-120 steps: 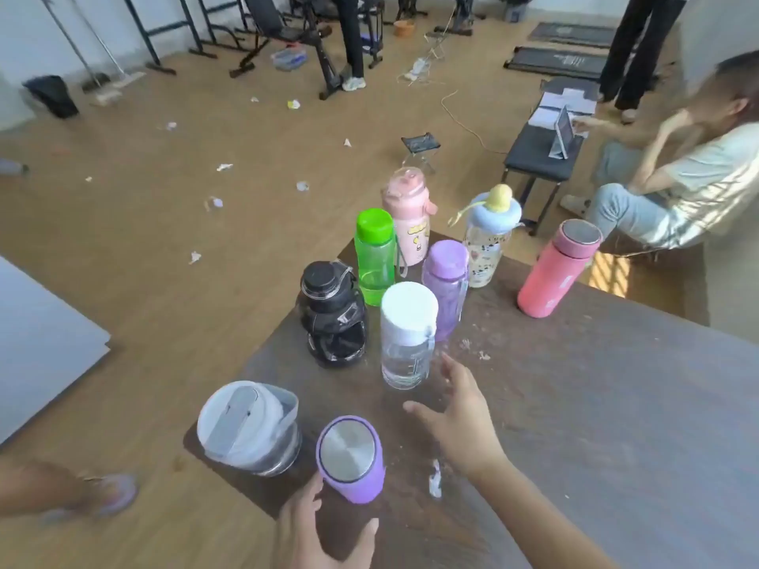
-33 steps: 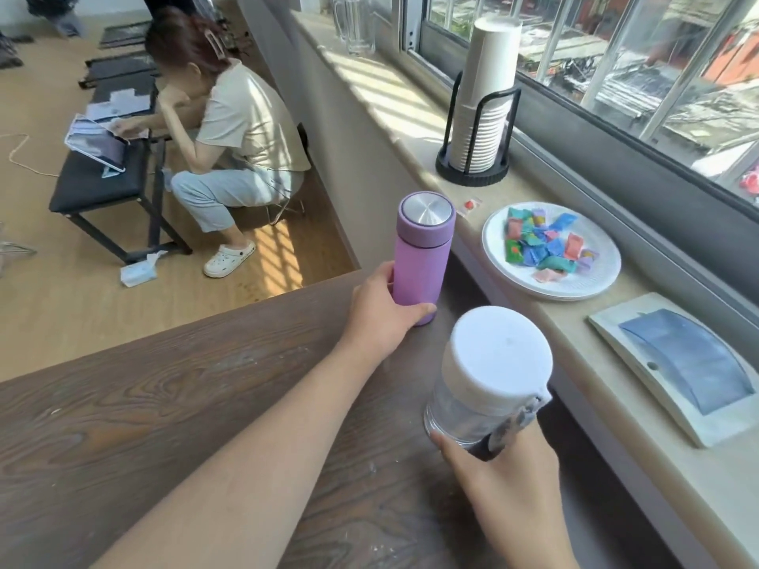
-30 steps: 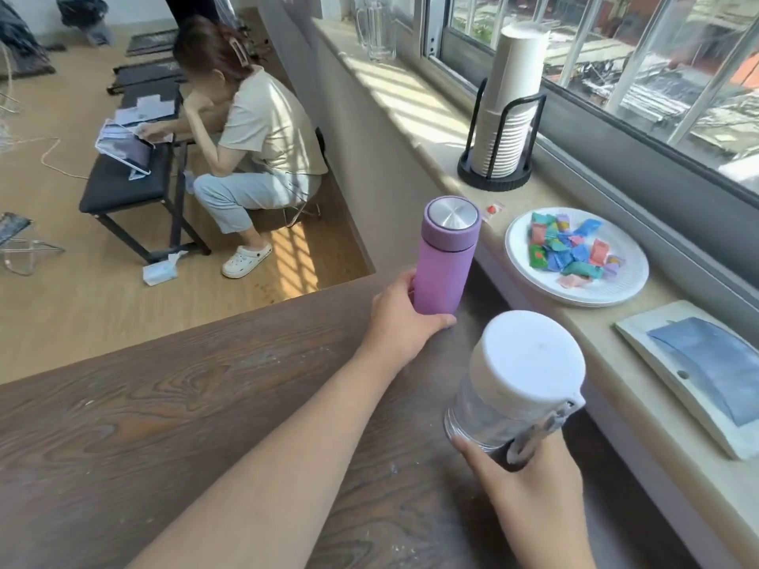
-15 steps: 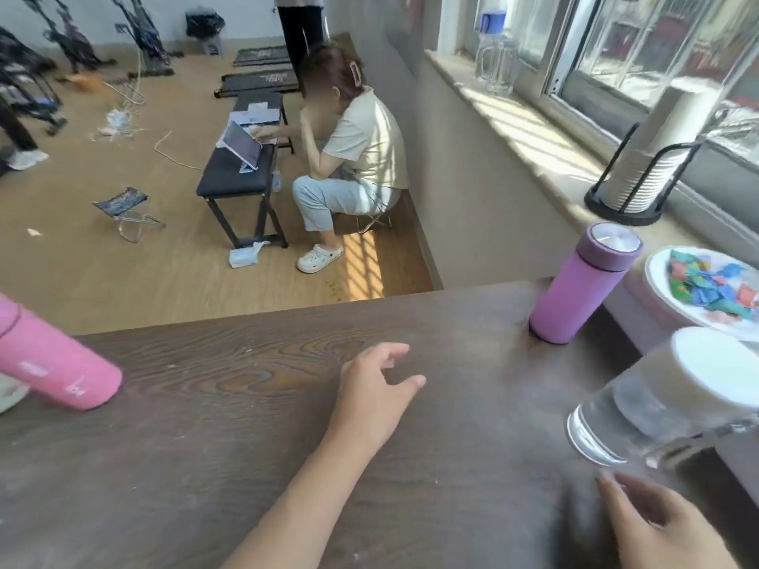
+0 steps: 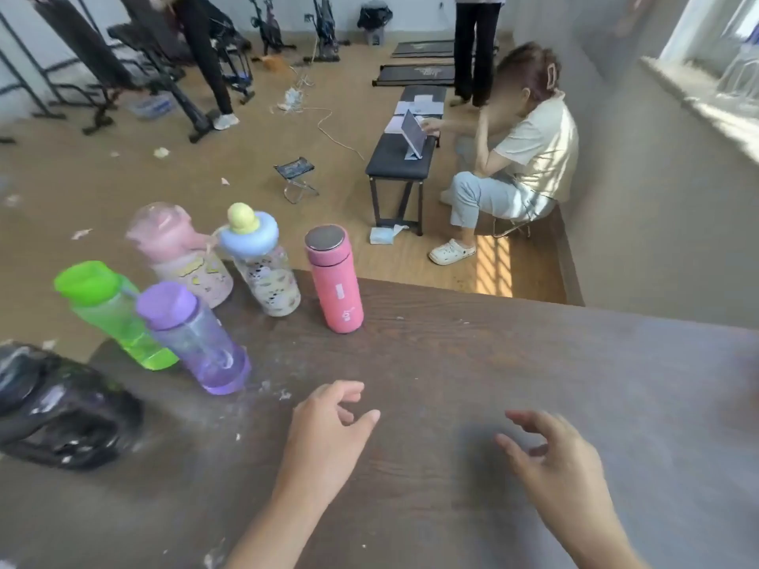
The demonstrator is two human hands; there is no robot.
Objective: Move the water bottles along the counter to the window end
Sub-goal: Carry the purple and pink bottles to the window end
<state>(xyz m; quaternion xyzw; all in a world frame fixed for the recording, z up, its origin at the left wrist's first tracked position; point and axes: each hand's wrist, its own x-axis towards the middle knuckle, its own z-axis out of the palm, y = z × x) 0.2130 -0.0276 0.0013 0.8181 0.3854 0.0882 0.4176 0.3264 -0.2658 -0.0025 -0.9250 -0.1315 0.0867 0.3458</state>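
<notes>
Six water bottles stand in a loose group at the left end of the dark wood-grain counter (image 5: pixel 472 363), all upright. Farthest right of the group, and a little apart from the rest, is the coral-pink flask (image 5: pixel 334 279), a straight slim cylinder with a flat silver-topped cap and small pale markings down its side. Just beside it to the left is the clear bottle with a cartoon print (image 5: pixel 265 277), capped by a wide pale-blue ring lid with a yellow knob on top. Next to that, near the counter's far edge, stands the pink bottle (image 5: pixel 180 256), rounded and blurred, with a domed lid and a yellow pattern on its body. In front of it are the bright green bottle (image 5: pixel 113 312), see-through with a solid green cap, and the purple bottle (image 5: pixel 193 336), clear with a lilac cap and lilac base; these two look close together, the purple one nearer the camera. At the far left edge of the view is the black bottle (image 5: pixel 57 404), squat, glossy and heavily blurred, so its details cannot be made out. Both of the person's hands hover low over the bare middle of the counter, holding nothing. The left hand (image 5: pixel 328 437) has its fingers loosely curled and spread, thumb pointing right, nearest to the purple bottle but clear of it. The right hand (image 5: pixel 554 462) is likewise spread with bent fingers, well apart from every bottle. White crumbs speckle the counter near the purple bottle.
</notes>
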